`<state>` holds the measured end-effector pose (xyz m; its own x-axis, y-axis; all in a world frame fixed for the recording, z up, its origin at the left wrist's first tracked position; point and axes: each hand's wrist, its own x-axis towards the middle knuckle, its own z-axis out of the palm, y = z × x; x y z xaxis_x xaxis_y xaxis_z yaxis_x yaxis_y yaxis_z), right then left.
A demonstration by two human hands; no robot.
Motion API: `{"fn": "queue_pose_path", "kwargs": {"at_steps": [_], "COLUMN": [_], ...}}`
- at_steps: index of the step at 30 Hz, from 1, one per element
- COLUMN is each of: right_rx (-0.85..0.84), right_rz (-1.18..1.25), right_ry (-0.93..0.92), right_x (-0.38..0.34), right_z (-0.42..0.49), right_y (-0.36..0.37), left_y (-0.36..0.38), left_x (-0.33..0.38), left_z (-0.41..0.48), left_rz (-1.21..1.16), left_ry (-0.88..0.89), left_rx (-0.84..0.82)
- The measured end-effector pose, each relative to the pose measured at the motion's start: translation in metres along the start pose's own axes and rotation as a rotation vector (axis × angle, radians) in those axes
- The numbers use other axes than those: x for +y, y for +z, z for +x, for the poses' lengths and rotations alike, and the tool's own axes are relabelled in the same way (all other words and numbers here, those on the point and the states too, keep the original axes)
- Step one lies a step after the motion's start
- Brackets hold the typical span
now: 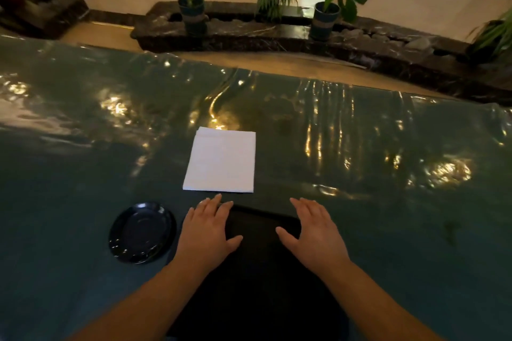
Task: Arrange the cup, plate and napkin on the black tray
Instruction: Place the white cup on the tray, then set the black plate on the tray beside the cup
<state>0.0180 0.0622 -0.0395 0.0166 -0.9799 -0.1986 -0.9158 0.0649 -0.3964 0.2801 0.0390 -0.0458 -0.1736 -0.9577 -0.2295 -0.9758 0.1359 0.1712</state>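
The flat black rectangular tray (260, 232) lies on the table directly in front of the person, its dull, dark surface hard to read in the dim light; only the far edge and rounded far corners stand out clearly. The left hand (206, 230) rests flat on the tray's far left corner, fingers spread and gripping nothing. The right hand (314, 230) lies the same way over the far right corner, palm down and fingers splayed. Just beyond the tray, apart from it, sits a folded white square napkin (221, 160), crisp-edged and lying flat. To the left of the tray, near the left hand but not touching it, is a small round glossy black plate (142, 232). Everything sits on a table covered in shiny grey-green plastic sheeting (388, 202) that wrinkles and catches warm reflections.
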Motion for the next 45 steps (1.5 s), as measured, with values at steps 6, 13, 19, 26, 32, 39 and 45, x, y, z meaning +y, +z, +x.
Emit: {"fn": "queue_pose_path", "kwargs": {"at_steps": [6,13,19,26,32,39,45], "right_rx": [-0.064,-0.106,-0.184,-0.244,-0.323,-0.339,-0.259], "right_rz": [-0.026,-0.081,-0.099,-0.109,-0.139,-0.178,0.016], "right_ry": [-0.132,-0.275,-0.359,-0.391,-0.368,-0.320,-0.214], "right_x": [-0.071,-0.142,-0.196,-0.235,-0.251,-0.260,-0.265], "right_z": [0.016,0.030,0.042,0.048,0.055,0.057,0.052], "right_y": [0.025,0.052,0.087,0.122,0.139,0.152,0.154], "left_y": [-0.016,-0.022,-0.012,0.005,0.021,0.032,0.036], "left_x": [-0.070,-0.154,-0.209,-0.248,-0.260,-0.255,-0.242], "left_z": [-0.023,-0.045,-0.067,-0.082,-0.084,-0.084,-0.085], "left_rz": [0.014,0.034,-0.006,-0.050,-0.283,-0.555,-0.685], "left_ry": [-0.133,-0.254,-0.342,-0.378,-0.325,-0.311,-0.338], "left_rx": [0.064,0.049,0.037,0.003,-0.081,-0.103,-0.003]}}
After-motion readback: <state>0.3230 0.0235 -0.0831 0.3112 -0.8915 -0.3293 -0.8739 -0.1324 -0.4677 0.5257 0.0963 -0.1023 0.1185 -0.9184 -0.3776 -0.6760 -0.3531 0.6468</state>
